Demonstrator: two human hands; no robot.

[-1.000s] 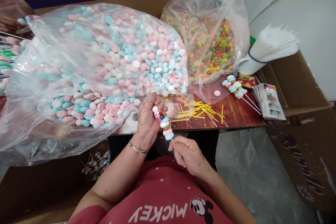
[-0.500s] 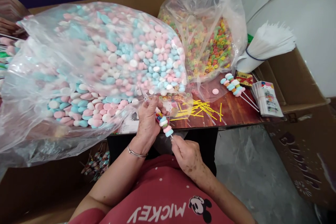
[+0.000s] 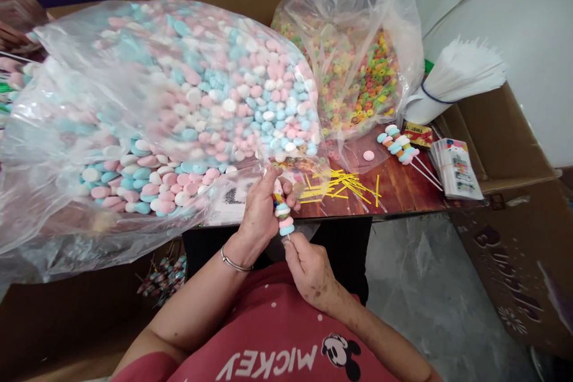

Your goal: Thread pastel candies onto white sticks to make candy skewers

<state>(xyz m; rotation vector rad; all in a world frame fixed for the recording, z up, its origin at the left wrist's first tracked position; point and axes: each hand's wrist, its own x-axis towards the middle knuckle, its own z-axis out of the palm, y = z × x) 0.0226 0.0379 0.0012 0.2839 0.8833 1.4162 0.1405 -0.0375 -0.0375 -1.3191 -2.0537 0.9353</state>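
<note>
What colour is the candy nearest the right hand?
Light blue; the candy shows in the head view.

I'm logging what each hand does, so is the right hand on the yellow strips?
No, the right hand pinches the near end of the candy skewer, apart from the yellow strips.

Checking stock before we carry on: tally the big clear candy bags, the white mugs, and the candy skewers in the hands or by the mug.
Big clear candy bags: 2 (pastel bag, ring-candy bag)
White mug: 1
Candy skewers: 3 (held skewer, two on the table)
Total: 6
</note>
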